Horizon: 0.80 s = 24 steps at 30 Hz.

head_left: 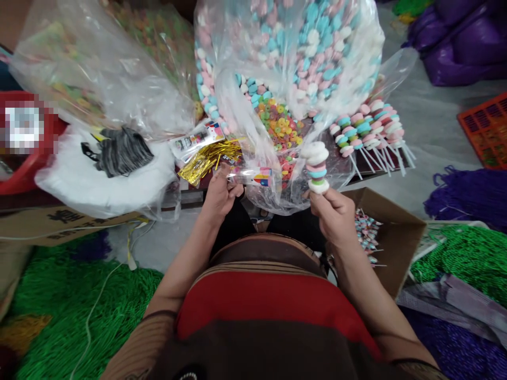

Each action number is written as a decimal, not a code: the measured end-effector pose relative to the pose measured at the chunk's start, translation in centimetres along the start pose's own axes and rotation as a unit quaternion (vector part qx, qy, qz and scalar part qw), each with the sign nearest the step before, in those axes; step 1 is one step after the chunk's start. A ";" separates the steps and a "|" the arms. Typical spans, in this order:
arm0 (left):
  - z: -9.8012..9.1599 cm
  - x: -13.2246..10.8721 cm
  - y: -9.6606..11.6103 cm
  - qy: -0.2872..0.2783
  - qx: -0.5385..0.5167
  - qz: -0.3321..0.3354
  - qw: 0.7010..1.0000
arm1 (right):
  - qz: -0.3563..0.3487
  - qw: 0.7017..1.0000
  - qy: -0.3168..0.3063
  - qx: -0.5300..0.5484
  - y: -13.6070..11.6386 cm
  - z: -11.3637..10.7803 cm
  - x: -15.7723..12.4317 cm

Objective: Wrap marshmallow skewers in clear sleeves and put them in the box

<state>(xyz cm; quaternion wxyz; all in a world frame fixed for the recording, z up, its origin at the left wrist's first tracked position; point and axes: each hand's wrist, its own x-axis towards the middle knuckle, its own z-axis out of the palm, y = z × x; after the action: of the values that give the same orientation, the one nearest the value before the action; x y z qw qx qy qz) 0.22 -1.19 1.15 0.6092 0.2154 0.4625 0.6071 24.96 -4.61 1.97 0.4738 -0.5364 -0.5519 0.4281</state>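
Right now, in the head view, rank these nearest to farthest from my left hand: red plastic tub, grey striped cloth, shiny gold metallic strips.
1. Shiny gold metallic strips: just beyond the left hand.
2. Grey striped cloth: farther left, on a white plastic-wrapped bundle.
3. Red plastic tub: farthest, at the view's left edge.

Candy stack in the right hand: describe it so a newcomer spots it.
Find the large clear plastic bag of pink, blue and white candies at the top. Below it, the bare right hand holds a stack of round white, pink, blue and green candies. Similar stacks on white sticks lie to the right; this one alone is held.
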 end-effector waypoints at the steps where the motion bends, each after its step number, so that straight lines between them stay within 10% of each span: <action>1: 0.0 0.0 0.0 -0.009 -0.012 -0.005 1.000 | -0.003 1.000 -0.006 -0.011 -0.1 -0.5 -0.4; 17: 0.6 -1.0 -1.7 -0.011 0.028 0.055 0.998 | 0.115 0.982 -0.032 0.149 -1.6 5.7 1.9; 24: 0.3 -0.2 -1.3 0.010 -0.045 -0.029 0.999 | 0.012 0.999 -0.027 0.016 -0.6 1.8 1.3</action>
<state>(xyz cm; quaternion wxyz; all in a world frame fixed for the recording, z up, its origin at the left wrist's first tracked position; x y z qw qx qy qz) 1.20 -1.52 0.25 0.6313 0.1682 0.4467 0.6113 23.14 -3.29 2.35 0.4616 -0.5239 -0.5511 0.4568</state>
